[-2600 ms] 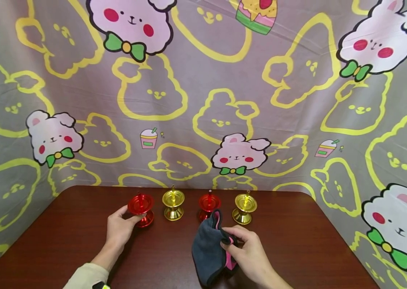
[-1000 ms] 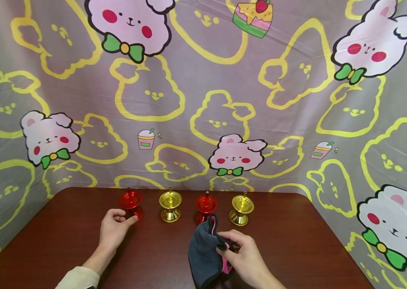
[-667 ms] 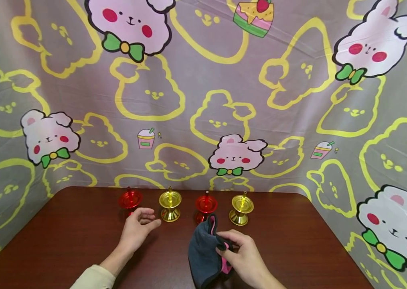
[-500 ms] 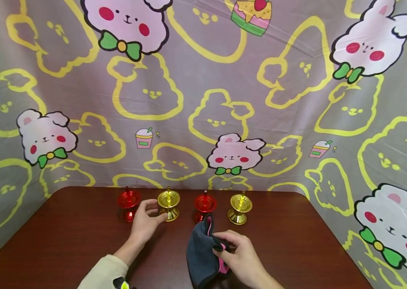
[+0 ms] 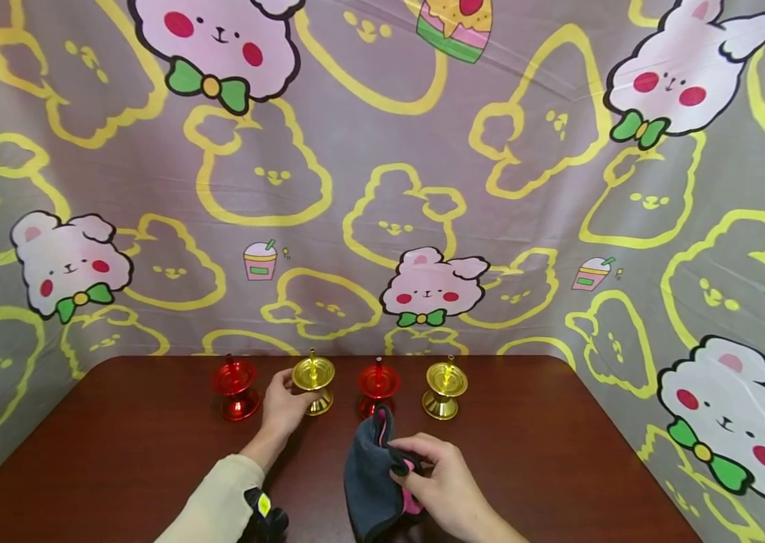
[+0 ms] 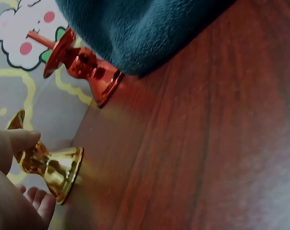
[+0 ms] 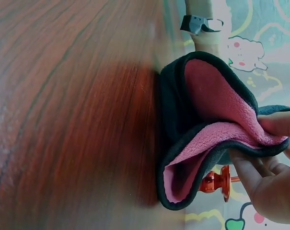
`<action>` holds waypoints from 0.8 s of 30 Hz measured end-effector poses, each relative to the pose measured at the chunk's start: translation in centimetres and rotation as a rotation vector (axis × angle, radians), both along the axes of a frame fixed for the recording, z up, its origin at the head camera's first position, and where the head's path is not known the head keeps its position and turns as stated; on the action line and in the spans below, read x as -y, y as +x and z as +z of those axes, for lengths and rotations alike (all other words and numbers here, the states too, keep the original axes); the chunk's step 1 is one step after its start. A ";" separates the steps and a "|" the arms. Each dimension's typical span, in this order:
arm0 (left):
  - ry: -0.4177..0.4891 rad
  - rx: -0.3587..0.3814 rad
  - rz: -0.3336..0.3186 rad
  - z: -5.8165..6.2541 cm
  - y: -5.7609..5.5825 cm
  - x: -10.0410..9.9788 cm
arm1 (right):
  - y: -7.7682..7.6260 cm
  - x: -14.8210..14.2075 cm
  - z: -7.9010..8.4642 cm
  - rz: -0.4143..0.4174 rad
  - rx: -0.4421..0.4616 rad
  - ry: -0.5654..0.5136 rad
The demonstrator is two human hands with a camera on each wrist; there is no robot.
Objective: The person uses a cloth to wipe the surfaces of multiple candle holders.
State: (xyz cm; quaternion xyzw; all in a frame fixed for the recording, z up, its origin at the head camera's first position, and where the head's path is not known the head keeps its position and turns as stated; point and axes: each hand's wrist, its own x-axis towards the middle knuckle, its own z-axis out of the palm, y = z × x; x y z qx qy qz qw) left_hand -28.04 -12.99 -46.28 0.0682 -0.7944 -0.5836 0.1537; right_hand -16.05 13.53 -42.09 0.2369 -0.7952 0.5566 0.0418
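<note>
On the cloth [image 7: 209, 132], right wrist view shows pink, left wrist teal.

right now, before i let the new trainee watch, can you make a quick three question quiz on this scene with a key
1. Open: What does the right grip hold?
2. True or false: A gold stand is between the two red stands.
3. Multiple choice: In the head view, which stand is nearest the left grip? A) the leftmost; B) the second from left; C) the rightmost.

Key:
1. A dark cloth with a pink inner side.
2. True.
3. B.
</note>
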 end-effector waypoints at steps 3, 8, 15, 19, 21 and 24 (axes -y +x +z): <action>-0.012 0.003 0.006 -0.3 -0.3 0.2 | 0.0 0.1 0.0 0.003 0.015 0.005; -0.042 -0.008 0.003 -0.3 -0.3 0.4 | 0.0 0.2 0.0 0.012 0.012 0.001; -0.055 -0.007 -0.039 0.0 0.2 0.8 | 0.0 0.2 0.1 0.013 0.006 -0.008; -0.047 0.000 -0.088 0.2 0.8 1.1 | 0.0 0.0 0.2 0.006 0.037 -0.016; -0.045 -0.001 -0.116 0.6 1.4 1.1 | -0.1 -0.1 0.3 0.008 0.042 -0.026; -0.052 -0.008 -0.168 1.3 2.7 0.9 | -0.4 -0.4 0.4 -0.006 0.040 -0.040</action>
